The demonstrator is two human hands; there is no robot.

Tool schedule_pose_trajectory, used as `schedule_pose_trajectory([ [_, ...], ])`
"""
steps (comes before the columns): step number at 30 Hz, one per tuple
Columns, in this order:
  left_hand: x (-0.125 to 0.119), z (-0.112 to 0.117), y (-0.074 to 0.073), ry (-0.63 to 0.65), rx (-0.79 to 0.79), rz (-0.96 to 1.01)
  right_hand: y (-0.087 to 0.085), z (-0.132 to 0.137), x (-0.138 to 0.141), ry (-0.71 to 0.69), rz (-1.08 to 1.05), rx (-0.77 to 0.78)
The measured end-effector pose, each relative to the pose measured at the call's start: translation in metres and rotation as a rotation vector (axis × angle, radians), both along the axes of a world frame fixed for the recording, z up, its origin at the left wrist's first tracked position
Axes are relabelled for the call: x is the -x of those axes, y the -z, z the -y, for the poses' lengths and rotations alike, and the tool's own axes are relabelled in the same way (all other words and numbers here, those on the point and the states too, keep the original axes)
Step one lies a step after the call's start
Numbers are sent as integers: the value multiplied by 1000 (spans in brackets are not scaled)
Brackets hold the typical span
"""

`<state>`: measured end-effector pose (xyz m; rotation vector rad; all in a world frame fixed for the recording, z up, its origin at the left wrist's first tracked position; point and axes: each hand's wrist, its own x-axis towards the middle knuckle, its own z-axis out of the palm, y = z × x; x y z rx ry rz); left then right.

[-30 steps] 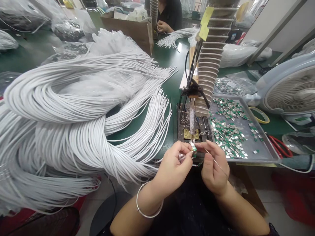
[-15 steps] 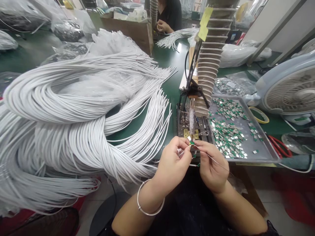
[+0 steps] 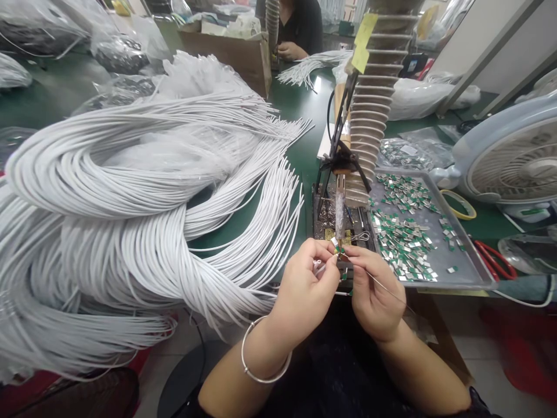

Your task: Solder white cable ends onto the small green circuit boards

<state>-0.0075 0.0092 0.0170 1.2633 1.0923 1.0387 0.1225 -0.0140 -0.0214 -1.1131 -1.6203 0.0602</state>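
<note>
My left hand point(image 3: 307, 284) is closed in a pinch on a small green-and-silver connector point(image 3: 335, 242), with white cable ends point(image 3: 318, 265) showing between its fingers. My right hand point(image 3: 378, 293) pinches a thin solder wire point(image 3: 385, 287) whose end reaches the connector. Just above both hands, a soldering iron point(image 3: 340, 212) hangs tip down in a black stand point(image 3: 343, 161). Its tip is close to the connector; whether they touch I cannot tell. Below the fingers, another connector point(image 3: 344, 274) shows on a cable end.
Large bundles of white cable point(image 3: 126, 249) cover the left side. A grey tray point(image 3: 463, 273) of loose connectors lies at right, near a fan point(image 3: 517, 157) and red-handled pliers point(image 3: 496, 261). A ribbed hose point(image 3: 376, 104) stands behind the iron. Across the table sits a person point(image 3: 300, 29).
My hands have moved slightly, bringing the connector a little closer under the iron's tip. Across the table, the person's hand has shifted.
</note>
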Motion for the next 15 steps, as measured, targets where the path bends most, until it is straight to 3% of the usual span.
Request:
schedule_pose_trajectory([
  [9,-1,0,-2,-12,-5,11,-5,-3,3,5,2,-19],
  [15,1,3,4,8,-12,-10,-5,1,2,11,13,-16],
])
